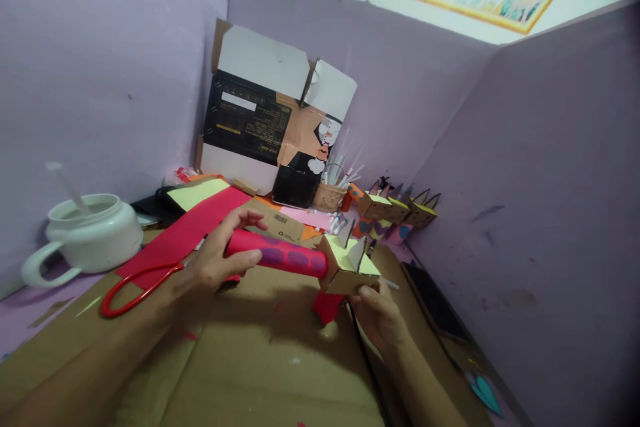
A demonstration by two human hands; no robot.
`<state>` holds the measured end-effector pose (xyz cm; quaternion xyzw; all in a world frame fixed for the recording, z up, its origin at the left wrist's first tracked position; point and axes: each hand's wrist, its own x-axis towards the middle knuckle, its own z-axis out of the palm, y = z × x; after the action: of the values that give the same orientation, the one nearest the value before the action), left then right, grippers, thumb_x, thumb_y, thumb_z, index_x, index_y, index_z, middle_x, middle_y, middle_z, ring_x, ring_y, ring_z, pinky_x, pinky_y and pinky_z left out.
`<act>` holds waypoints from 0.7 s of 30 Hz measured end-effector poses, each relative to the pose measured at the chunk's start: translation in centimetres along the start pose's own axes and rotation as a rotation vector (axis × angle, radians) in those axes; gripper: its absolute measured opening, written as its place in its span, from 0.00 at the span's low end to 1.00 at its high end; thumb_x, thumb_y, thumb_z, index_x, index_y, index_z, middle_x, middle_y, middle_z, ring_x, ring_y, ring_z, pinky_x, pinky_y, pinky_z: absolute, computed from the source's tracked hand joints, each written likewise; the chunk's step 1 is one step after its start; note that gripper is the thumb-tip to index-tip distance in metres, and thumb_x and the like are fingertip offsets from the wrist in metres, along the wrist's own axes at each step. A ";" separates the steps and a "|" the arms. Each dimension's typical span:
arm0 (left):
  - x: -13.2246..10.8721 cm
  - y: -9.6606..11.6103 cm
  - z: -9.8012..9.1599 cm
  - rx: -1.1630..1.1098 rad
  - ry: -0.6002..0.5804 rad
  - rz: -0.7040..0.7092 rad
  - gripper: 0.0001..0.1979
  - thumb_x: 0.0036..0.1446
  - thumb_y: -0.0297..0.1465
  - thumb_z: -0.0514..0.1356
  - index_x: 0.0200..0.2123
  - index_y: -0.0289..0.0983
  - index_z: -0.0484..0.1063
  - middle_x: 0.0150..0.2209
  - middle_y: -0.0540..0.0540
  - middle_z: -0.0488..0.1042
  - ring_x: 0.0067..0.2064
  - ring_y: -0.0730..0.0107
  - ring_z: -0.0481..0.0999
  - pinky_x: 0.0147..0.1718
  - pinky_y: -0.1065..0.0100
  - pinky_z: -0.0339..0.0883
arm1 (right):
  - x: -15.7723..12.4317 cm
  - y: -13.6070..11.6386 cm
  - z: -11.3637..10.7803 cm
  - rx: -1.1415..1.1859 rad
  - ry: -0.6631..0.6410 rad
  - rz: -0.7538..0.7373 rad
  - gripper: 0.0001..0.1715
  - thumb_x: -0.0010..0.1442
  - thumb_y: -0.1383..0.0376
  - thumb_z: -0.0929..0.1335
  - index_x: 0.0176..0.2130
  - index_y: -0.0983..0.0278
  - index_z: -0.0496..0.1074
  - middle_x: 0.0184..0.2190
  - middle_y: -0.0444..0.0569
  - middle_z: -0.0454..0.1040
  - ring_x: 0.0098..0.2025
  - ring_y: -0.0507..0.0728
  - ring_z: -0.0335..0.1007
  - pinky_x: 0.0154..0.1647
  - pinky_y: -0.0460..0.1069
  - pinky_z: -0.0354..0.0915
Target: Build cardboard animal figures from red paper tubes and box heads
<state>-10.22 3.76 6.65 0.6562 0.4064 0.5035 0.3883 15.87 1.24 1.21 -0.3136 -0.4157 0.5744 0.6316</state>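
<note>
My left hand (220, 257) is wrapped round a pink paper tube (280, 255) with purple spots, held level over the cardboard work surface (240, 360). The tube's right end meets a small cardboard box with a yellow top and pointed ears (347, 265). My right hand (377, 313) grips that box from below. A red paper scrap (327, 307) hangs under the box. Red-handled scissors (135, 290) lie just left of my left hand.
A white lidded mug with a straw (85, 237) stands at the left. Red and yellow paper sheets (195, 220), a flattened printed carton (260, 120), a pen basket (330, 195) and several eared cardboard boxes (400, 210) line the back. Purple walls enclose the space. A dark tablet (435, 303) lies right.
</note>
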 end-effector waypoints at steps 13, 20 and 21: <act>3.9 6.0 1.7 0.035 0.121 0.090 0.31 0.38 0.37 0.68 0.47 0.38 0.63 0.31 0.48 0.74 0.31 0.63 0.75 0.26 0.68 0.71 | 0.4 1.2 0.6 0.287 -0.015 0.105 0.19 0.43 0.60 0.74 0.38 0.59 0.75 0.39 0.46 0.80 0.42 0.61 0.75 0.46 0.55 0.69; 5.0 7.2 3.8 0.019 0.243 0.103 0.35 0.37 0.41 0.67 0.50 0.35 0.65 0.29 0.48 0.74 0.31 0.62 0.75 0.27 0.66 0.69 | 0.2 2.1 0.8 0.345 -0.063 0.077 0.14 0.47 0.59 0.72 0.37 0.57 0.75 0.41 0.45 0.79 0.46 0.60 0.73 0.48 0.56 0.68; 5.0 7.1 3.9 0.015 0.240 0.096 0.34 0.38 0.41 0.67 0.49 0.35 0.65 0.29 0.48 0.74 0.31 0.62 0.75 0.27 0.66 0.69 | 0.2 2.1 0.9 0.338 -0.080 0.069 0.14 0.48 0.59 0.72 0.38 0.57 0.74 0.42 0.46 0.79 0.48 0.60 0.72 0.49 0.57 0.67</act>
<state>-4.61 5.33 14.19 0.6129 0.4217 0.5933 0.3074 14.10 1.63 -0.19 -0.1940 -0.3269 0.6695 0.6382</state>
